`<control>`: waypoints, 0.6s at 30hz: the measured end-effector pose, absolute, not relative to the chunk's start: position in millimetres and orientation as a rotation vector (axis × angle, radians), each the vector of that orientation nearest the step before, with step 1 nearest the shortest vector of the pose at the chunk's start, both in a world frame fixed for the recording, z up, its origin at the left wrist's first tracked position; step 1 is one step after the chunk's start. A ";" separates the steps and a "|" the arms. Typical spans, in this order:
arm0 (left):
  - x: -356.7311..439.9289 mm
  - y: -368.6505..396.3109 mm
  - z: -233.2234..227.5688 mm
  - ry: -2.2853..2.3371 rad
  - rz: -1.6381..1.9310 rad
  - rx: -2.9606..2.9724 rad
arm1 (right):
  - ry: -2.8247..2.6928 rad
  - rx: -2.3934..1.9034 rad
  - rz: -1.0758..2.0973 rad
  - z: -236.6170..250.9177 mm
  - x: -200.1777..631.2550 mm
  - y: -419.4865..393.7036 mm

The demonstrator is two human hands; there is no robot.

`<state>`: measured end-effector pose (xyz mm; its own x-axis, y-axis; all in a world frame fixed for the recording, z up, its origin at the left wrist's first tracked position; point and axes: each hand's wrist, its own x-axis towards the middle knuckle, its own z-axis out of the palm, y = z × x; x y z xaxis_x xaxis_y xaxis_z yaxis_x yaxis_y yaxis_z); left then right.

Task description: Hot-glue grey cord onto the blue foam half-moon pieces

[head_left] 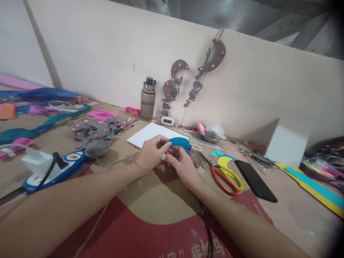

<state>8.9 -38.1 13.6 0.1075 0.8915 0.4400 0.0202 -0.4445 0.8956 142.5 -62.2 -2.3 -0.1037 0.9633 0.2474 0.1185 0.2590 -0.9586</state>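
Note:
My left hand [154, 152] and my right hand [184, 165] meet over the cardboard, with thumbs and fingers pinched close together. A small whitish bit [163, 157] shows between the fingertips, too small to name. Right behind the fingers is a rounded teal-blue piece [179, 142] with a darker blue end; whether the fingers grip it is hidden. A white sheet [146, 134] lies behind my left hand. Scissors with red and yellow handles [225, 177] rest to the right of my right hand. A black cable [206, 225] emerges below my right wrist.
A black phone [256, 181] lies right of the scissors. At left are a power strip [72, 161], grey yarn [97, 148] and grey crescent pieces [94, 129] with coloured balls. A water bottle [147, 102] stands against the wall board [107, 53], near hanging crescent strings [219, 57].

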 end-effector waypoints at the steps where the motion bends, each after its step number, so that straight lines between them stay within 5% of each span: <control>1: 9.2 -38.4 14.0 0.900 1.428 1.609 | -1.486 -1.088 0.995 -2.3 142.9 -61.9; 18: 4.8 -18.3 4.0 0.937 1.401 1.346 | -1.626 -1.202 0.748 6.4 147.1 -72.2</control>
<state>4.8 -18.3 4.0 0.0516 0.9620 0.2681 -0.1203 -0.2605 0.9579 147.1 -72.2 6.4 -0.0698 0.9419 0.3284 0.3633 0.3306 -0.8710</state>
